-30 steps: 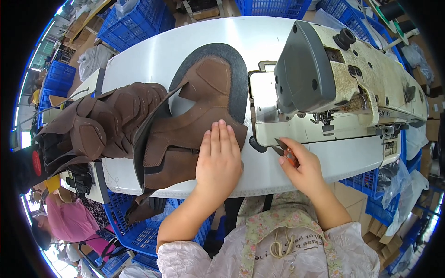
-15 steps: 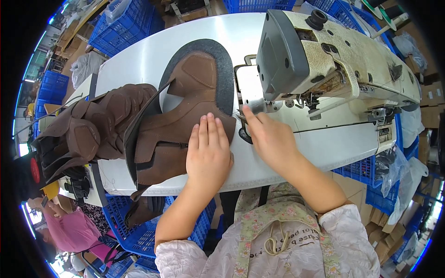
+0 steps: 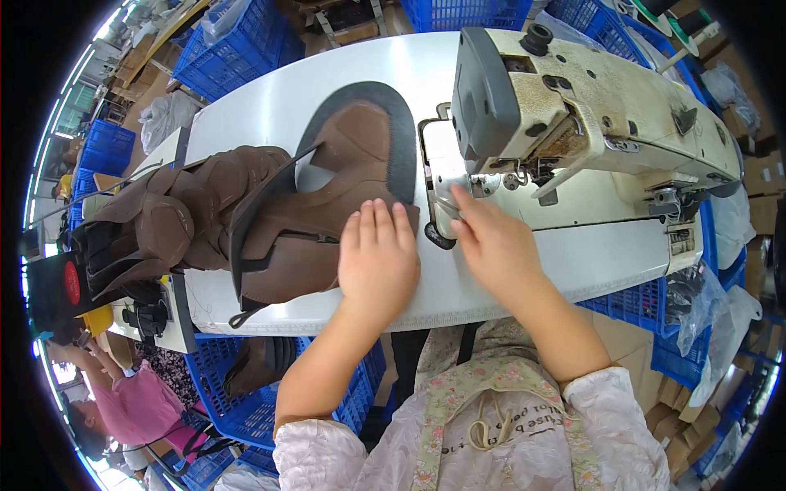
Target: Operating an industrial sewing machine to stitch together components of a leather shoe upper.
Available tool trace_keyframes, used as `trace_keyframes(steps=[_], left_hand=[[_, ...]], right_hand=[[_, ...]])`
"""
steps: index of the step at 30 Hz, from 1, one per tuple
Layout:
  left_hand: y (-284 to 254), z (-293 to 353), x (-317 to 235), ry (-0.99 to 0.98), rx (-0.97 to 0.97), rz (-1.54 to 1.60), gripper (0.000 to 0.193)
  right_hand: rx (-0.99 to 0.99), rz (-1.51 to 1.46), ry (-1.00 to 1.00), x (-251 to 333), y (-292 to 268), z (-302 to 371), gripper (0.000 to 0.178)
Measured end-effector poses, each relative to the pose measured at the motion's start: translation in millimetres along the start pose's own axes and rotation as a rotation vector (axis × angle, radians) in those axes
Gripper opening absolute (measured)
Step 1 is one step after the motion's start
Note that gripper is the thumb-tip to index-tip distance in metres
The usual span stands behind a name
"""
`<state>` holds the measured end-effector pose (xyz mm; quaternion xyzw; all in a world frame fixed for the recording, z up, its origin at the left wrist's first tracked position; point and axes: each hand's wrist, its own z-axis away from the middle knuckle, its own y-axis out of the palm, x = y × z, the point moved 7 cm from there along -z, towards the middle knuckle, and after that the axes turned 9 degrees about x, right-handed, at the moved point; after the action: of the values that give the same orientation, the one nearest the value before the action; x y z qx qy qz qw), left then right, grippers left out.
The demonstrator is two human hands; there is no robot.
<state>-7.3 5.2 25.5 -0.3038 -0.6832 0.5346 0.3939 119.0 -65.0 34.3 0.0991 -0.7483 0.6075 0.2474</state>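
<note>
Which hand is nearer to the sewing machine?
Right. The right hand is at the left end of the sewing machine; the left hand lies on the brown piece, farther left.

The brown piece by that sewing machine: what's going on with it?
A person's left hand rests flat on the near right part of the brown piece, which lies on a white table. Their right hand holds a small metal tool, mostly hidden by the fingers, at the left end of the sewing machine. More brown pieces are bunched together to the left.
</note>
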Motion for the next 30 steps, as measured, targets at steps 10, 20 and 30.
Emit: trace_keyframes(steps=[10,20,30], left_hand=[[-140,101,130,-0.642,-0.876,1.028,0.025],[-139,181,127,-0.708,-1.007,1.404,0.027],[-141,210,121,-0.779,-1.069,1.419,0.028]], right_hand=[[-0.086,-0.96,-0.1,17,-45,62,0.051],[0.218,-1.163,-0.189,38,-5,85,0.044],[0.273,-1.563,-0.193,67,14,76,0.038]])
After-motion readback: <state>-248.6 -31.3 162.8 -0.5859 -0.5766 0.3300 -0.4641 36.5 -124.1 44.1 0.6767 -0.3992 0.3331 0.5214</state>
